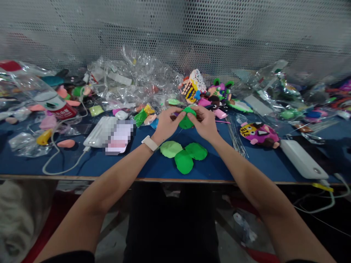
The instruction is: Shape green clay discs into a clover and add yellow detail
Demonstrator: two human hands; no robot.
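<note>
Two things deep at left, comes up against a white power bank (100,133) and a phone (120,137), near a pale wristband (149,143), with little room there. Pinches the left side of a flat green piece (187,122) in the closed left hand (170,122), thumb on its near face. Holds that piece between both hands, about equally near to each; cannot tell its long axis under the fingers. Bodyward from it, shows a light-green disc (170,149), a middle green disc (184,162) close to the table edge (175,180), then a right-hand green disc (196,151), all fanned together. Grips the right side likewise in the closed right hand (205,121). Farther right, meets a wire bundle (236,137), then a pink-and-yellow figure (259,134), narrowing sideways room.
</note>
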